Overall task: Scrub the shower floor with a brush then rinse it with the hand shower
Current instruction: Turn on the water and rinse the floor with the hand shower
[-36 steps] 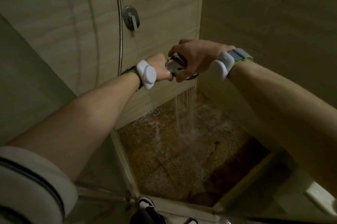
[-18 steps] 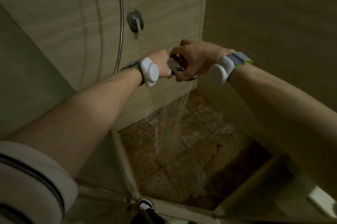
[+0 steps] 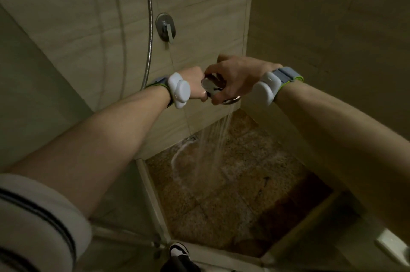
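Hemming the wet brown shower floor (image 3: 233, 200), I see tiled walls (image 3: 77, 16); my left hand (image 3: 195, 83) and right hand (image 3: 237, 76) clasp the chrome hand shower (image 3: 210, 90), spraying downward.

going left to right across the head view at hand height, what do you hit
shower hose → left hand gripping the handle → hand shower spraying water → right hand curled over the head

Dim, warm light. Beige tiled walls (image 3: 77, 16) meeting at a corner, a chrome valve plate (image 3: 166, 28) mounted on the left one. Below, brown speckled stone floor (image 3: 221, 216), wet, with a small drain (image 3: 192, 138) against the wall.
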